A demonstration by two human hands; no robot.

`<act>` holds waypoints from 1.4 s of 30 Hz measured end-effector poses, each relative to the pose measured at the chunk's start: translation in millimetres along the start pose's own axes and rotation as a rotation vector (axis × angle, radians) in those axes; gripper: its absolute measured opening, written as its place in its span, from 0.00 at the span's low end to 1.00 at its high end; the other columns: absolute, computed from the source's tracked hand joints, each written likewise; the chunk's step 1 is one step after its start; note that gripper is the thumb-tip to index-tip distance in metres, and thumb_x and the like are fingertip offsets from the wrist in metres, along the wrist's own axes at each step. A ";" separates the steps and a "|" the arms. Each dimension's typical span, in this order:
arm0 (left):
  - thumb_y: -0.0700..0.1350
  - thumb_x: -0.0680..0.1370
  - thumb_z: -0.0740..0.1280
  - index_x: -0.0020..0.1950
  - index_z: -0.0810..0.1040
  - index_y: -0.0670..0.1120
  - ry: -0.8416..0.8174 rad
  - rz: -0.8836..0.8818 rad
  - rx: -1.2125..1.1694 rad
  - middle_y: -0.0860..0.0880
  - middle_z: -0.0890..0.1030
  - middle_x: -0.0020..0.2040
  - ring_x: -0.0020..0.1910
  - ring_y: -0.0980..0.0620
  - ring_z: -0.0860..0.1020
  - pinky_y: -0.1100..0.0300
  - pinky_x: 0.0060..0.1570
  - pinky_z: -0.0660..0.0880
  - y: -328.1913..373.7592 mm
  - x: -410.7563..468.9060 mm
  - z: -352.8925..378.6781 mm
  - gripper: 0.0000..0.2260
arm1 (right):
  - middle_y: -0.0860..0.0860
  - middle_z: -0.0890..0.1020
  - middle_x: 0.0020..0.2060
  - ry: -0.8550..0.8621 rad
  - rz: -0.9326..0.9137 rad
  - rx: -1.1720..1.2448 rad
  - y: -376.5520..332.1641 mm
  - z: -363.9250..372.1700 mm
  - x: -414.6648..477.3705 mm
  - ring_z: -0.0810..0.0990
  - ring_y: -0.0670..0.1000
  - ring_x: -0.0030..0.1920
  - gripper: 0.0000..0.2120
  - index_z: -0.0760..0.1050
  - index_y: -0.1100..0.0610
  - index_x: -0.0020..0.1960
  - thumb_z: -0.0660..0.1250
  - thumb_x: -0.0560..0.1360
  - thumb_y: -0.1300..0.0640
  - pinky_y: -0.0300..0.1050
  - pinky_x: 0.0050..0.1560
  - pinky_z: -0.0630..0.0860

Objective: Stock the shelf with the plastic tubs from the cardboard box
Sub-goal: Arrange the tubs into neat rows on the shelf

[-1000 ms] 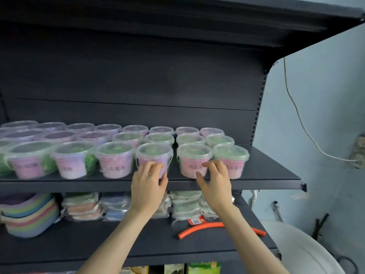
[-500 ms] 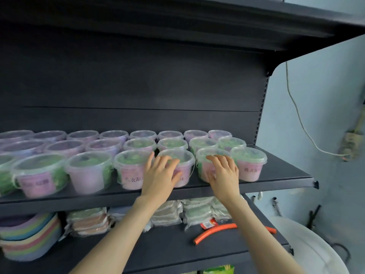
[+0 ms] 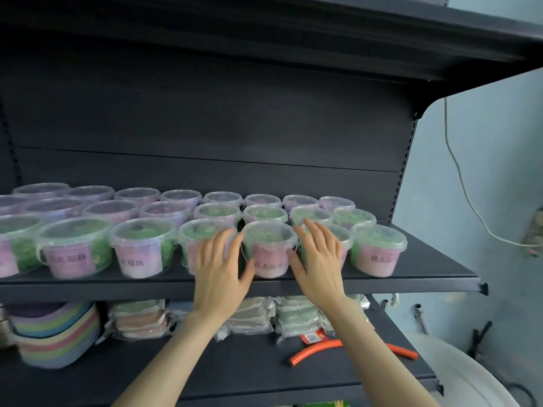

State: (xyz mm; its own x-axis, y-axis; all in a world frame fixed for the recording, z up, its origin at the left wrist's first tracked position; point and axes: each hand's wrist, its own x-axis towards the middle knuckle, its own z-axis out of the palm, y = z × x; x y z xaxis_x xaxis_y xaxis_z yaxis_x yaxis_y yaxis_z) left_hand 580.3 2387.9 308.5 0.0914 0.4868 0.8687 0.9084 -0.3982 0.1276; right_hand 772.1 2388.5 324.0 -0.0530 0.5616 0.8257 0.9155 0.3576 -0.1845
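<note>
Clear plastic tubs [image 3: 141, 251] with pink labels and green contents stand three rows deep on the dark metal shelf [image 3: 426, 271], and neither hand grips one. The left hand [image 3: 220, 265], fingers straight and spread, lies flat against one front-row tub. Half a second ago it lay on the neighbouring pink-labelled tub [image 3: 269, 254], which now shows between the two hands. The right hand [image 3: 318, 262], equally flat and empty, covers the tub beyond, much as before. This looks like squaring up the front row rather than placing. The cardboard box is out of view, and bare shelf remains at the right end
</note>
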 end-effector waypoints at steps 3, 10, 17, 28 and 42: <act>0.57 0.73 0.59 0.64 0.70 0.44 -0.013 -0.048 0.079 0.41 0.72 0.65 0.66 0.41 0.66 0.44 0.67 0.55 -25.7 -3.4 -7.3 0.24 | 0.56 0.74 0.66 -0.095 -0.061 -0.003 -21.5 12.6 7.3 0.66 0.58 0.66 0.25 0.73 0.51 0.64 0.59 0.72 0.41 0.57 0.63 0.66; 0.40 0.68 0.75 0.58 0.76 0.40 -0.025 0.008 0.034 0.44 0.80 0.54 0.56 0.45 0.73 0.51 0.61 0.65 -45.3 2.4 -7.1 0.20 | 0.55 0.76 0.59 -0.200 0.001 0.073 -26.9 27.3 1.8 0.71 0.61 0.65 0.23 0.74 0.54 0.61 0.64 0.71 0.44 0.59 0.60 0.72; 0.38 0.67 0.76 0.55 0.78 0.41 0.004 0.034 -0.003 0.46 0.81 0.51 0.53 0.48 0.72 0.55 0.58 0.63 -45.5 4.8 -6.7 0.18 | 0.56 0.75 0.59 -0.173 0.008 0.085 -31.4 29.9 2.2 0.68 0.61 0.64 0.20 0.74 0.57 0.61 0.72 0.71 0.53 0.56 0.60 0.73; 0.43 0.67 0.76 0.66 0.70 0.39 -0.019 -0.153 -0.062 0.40 0.71 0.65 0.64 0.40 0.68 0.45 0.60 0.69 -51.1 -0.8 -12.3 0.30 | 0.55 0.64 0.71 -0.272 0.108 0.126 -41.8 24.6 2.0 0.50 0.56 0.75 0.22 0.67 0.56 0.68 0.67 0.76 0.56 0.54 0.70 0.64; 0.57 0.64 0.77 0.72 0.60 0.37 -0.047 -0.725 -0.243 0.39 0.72 0.66 0.66 0.42 0.69 0.51 0.70 0.54 -32.7 -23.6 8.1 0.46 | 0.60 0.59 0.69 -0.027 0.494 0.352 -67.0 48.8 -39.7 0.61 0.58 0.69 0.52 0.47 0.61 0.76 0.79 0.65 0.56 0.44 0.68 0.59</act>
State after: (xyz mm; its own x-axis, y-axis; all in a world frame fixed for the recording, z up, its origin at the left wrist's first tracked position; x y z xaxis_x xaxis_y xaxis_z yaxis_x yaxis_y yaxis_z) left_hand 551.7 2395.8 279.9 -0.4708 0.7221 0.5069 0.6328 -0.1240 0.7643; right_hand 693.4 2378.7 277.6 0.3305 0.7409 0.5847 0.6477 0.2726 -0.7115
